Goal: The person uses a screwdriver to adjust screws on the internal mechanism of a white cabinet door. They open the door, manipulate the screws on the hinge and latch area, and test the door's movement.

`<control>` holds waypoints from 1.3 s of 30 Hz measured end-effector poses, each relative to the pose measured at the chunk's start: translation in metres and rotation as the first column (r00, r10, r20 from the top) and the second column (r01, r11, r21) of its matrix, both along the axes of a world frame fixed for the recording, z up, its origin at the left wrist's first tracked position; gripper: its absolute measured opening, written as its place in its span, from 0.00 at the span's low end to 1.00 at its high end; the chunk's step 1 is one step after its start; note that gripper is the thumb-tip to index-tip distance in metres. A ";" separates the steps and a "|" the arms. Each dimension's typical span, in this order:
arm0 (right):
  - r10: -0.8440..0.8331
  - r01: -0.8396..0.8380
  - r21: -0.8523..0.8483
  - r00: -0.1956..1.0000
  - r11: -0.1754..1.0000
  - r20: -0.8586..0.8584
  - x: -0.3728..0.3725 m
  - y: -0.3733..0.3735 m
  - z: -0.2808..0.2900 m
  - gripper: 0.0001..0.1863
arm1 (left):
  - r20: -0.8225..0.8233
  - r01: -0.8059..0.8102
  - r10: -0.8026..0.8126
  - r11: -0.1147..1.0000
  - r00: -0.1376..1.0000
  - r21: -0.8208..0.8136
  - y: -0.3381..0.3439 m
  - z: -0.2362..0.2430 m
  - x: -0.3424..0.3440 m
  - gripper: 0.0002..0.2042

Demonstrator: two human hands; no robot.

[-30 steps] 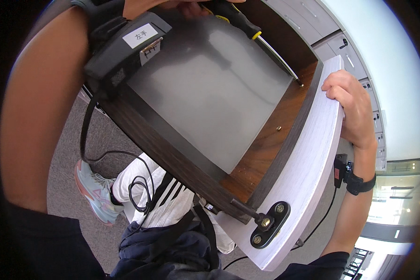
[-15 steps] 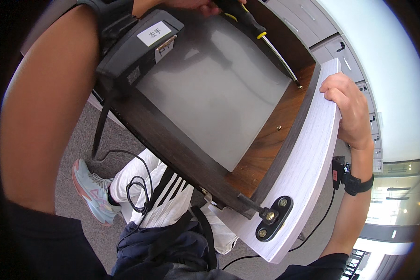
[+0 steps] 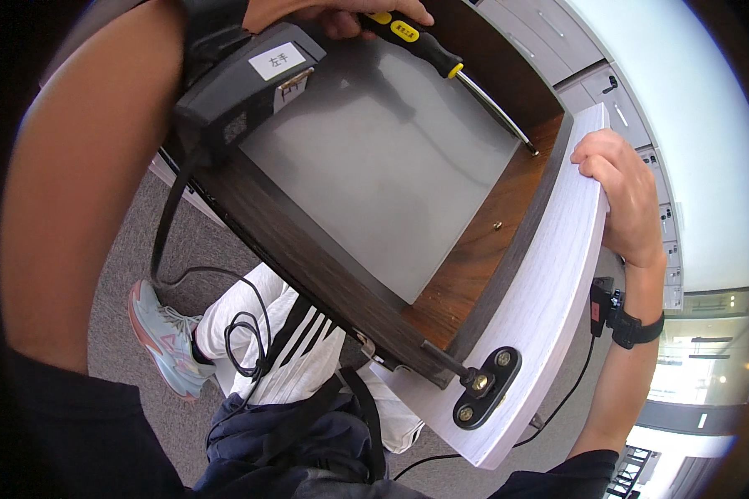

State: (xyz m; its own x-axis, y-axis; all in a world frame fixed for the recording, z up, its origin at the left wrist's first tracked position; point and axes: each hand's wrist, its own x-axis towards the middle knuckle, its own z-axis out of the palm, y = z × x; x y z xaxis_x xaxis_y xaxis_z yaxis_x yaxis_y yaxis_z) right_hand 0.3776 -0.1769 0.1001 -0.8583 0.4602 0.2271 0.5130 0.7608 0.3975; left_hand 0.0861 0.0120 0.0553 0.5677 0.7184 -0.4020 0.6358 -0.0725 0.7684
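My left hand [image 3: 341,23], partly cut off by the upper edge, is closed on the black-and-yellow handle of a screwdriver [image 3: 429,48]. Its shaft slants down to the right, and the tip meets a screw [image 3: 535,153] in the brown inner panel [image 3: 466,270] of a drawer. My right hand [image 3: 624,195] grips the top edge of the drawer's pale wood-grain front [image 3: 549,274], fingers curled over it. A second screw [image 3: 498,226] sits in the same inner panel. The drawer has dark sides [image 3: 308,254] and a grey bottom [image 3: 374,183].
A black lock plate with a rod [image 3: 484,387] is fixed to the drawer front's near end. A black device [image 3: 245,83] is strapped at my left forearm, and a smaller one [image 3: 601,308] at my right wrist; both trail cables. Grey cabinets [image 3: 549,41] stand beyond.
The screwdriver handle and my left hand have come slightly lower and further into view, while the tip stays at the screw. My right hand keeps its hold.
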 end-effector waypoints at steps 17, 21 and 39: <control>-0.038 0.038 -0.027 0.999 0.999 -0.019 -0.003 -0.004 0.001 0.40 | 0.200 0.097 -0.089 0.995 0.976 -0.029 -0.022 0.015 -0.010 0.22; -0.051 0.051 -0.040 0.999 0.998 -0.014 -0.001 -0.004 0.001 0.41 | 0.224 0.083 -0.069 0.995 0.972 -0.055 -0.029 0.012 -0.002 0.21; -0.088 0.088 -0.052 0.996 0.995 -0.004 0.002 -0.007 0.001 0.42 | 0.186 -0.011 0.006 1.000 0.983 0.026 -0.010 0.003 0.006 0.15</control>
State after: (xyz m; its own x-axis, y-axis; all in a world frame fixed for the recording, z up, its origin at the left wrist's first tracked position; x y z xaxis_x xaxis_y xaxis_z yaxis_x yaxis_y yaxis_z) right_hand 0.3797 -0.1838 0.1006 -0.8126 0.5452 0.2061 0.5813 0.7321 0.3552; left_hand 0.0921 0.0023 0.0587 0.6241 0.7330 -0.2705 0.4831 -0.0900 0.8709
